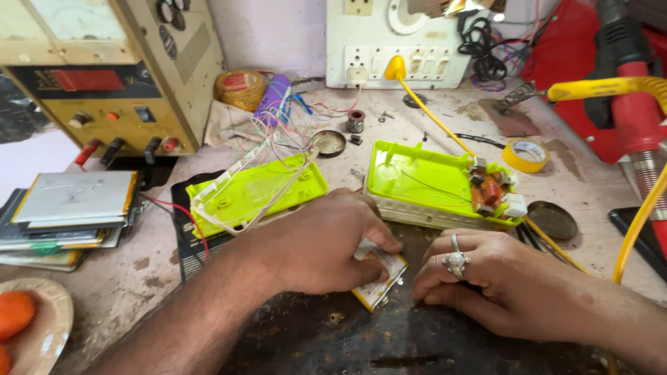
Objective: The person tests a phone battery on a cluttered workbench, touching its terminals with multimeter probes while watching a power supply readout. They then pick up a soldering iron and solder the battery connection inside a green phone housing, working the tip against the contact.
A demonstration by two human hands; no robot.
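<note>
My left hand (319,243) lies over a small flat pack with a yellow edge (379,281) on the dark worn patch of the bench, gripping it from above. Close beside it on the right, my right hand (479,274), with a ring on one finger, rests with fingers curled at the pack's edge; whether it touches the pack I cannot tell. Just beyond the hands lie two bright green plastic shell halves: the left one (257,191) with a white frame on it, the right one (431,180) carrying a small circuit with a coil.
A beige bench power supply (111,76) stands back left, with a stack of flat silver packs (69,208) below it. A wall socket board (396,42), yellow tape roll (526,155), yellow cable (639,215), red tool (629,104) and a plate with orange items (28,326) surround the bench.
</note>
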